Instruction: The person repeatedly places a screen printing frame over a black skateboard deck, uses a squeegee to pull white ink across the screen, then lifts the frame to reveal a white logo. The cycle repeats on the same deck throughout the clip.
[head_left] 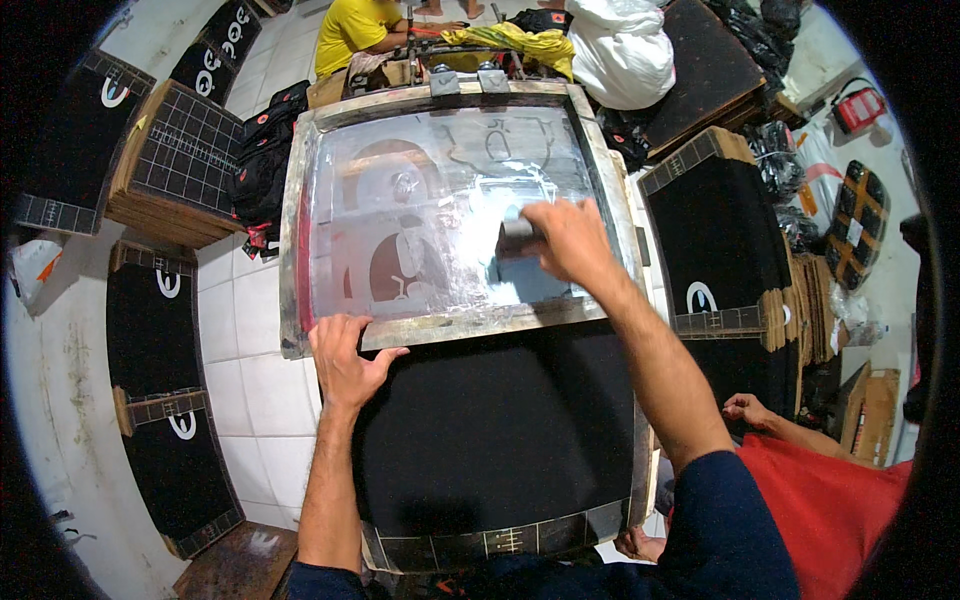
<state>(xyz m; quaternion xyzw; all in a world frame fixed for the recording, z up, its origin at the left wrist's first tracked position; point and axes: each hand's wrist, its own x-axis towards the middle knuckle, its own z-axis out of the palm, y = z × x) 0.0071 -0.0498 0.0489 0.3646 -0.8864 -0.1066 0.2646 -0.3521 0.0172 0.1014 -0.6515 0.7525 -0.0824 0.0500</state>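
A screen-printing frame (470,325) with a pale, translucent mesh lies in front of me, its near edge over black fabric (490,430) on a board. Rounded shapes and line patterns show in the mesh. My left hand (350,365) grips the frame's near left corner, fingers over the rim and thumb spread along the near edge. Over the right half of the mesh, my right hand (575,240) is closed around a short dark grey tool (517,234), squeegee-like, partly hidden by the fingers. A bright glare lies on the mesh beside it.
Metal hinge clamps (468,82) hold the frame's far edge. Boards with black fabric and white prints (155,310) stand left, and another fabric-covered board (710,230) right. A person in red (830,510) is close at my right; one in yellow (350,35) sits beyond the frame.
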